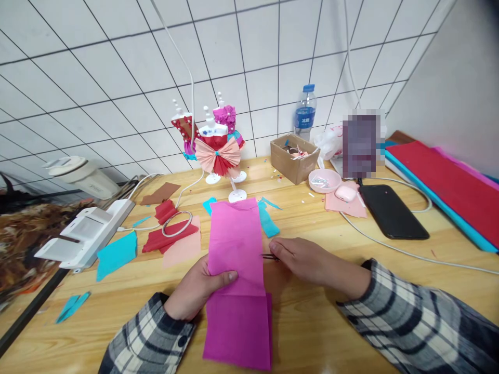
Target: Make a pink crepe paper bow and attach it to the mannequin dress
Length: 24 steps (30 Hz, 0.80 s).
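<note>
My left hand (198, 285) is closed on a long magenta strip of crepe paper (236, 234), thumb on top and fingers behind it. The strip has a crease across it below my thumb, and its lower part lies in more than one layer. My right hand (302, 258) is closed around small dark scissors (268, 256). Only their thin blades show, slightly apart, with the tips at the strip's right edge; the handles are hidden in my fingers. Just beyond the strip stands a miniature dress form (218, 153) with a peach pleated paper bow.
More dress forms stand behind it. A cardboard box (286, 161), a pink bowl (325, 182), a water bottle (304, 111) and a black phone (393, 212) lie toward the back right. Blue (117, 254) and red paper scraps (167, 236) and a white cable lie left. Stacked coloured paper (452, 187) is far right.
</note>
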Tool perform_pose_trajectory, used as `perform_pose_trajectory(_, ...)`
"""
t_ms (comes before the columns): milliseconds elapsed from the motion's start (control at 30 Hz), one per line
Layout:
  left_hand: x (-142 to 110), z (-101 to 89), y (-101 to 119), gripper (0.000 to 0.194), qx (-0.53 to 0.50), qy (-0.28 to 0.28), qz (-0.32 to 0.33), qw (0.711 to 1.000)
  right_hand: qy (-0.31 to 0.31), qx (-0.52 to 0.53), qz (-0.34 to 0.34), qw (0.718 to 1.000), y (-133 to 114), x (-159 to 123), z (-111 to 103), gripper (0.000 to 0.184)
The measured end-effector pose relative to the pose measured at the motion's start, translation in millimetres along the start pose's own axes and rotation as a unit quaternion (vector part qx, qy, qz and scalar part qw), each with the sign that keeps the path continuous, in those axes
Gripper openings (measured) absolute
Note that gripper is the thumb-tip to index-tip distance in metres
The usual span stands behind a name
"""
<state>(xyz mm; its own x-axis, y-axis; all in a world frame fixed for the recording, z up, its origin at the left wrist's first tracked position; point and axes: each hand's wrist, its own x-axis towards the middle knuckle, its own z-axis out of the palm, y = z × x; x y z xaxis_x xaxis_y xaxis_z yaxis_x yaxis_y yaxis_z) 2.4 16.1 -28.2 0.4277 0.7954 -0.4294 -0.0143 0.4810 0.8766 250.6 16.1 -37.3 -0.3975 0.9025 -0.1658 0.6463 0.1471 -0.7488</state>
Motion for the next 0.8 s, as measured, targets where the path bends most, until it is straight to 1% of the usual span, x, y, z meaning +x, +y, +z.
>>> perform_pose_trajectory(100,0.5,0.2,0.0,0.037,0.010,0.002,-0.003,1.000,-0.012,0.000,-0.001,1.000,-2.5,-0.3,0.2,0.035)
perform_pose_trajectory(233,1.1,-0.2,-0.3,0.041,0.026,0.005,-0.001,1.000,-0.030,0.014,0.020,0.999,-5.3,-1.5,-0.3,0.034)
perform_pose_trajectory(400,1.0,-1.5,-2.3,0.041,0.042,0.008,-0.001,0.999,-0.043,0.040,0.032,0.998,-7.0,-1.4,-1.2,0.034)
perform_pose_trajectory(567,3.1,-3.3,-4.1,0.041,0.050,0.007,0.002,0.999,-0.041,0.022,0.046,0.998,-8.0,-0.2,-1.5,0.032)
perform_pose_trajectory(700,2.9,-3.7,-3.4,0.040,0.052,0.013,-0.004,0.999,-0.040,0.015,0.040,0.998,-6.7,-0.3,-1.1,0.031)
perform_pose_trajectory(800,1.7,-2.9,-2.0,0.040,0.048,0.007,-0.006,0.999,-0.038,0.013,0.035,0.999,-4.8,0.1,-0.5,0.031)
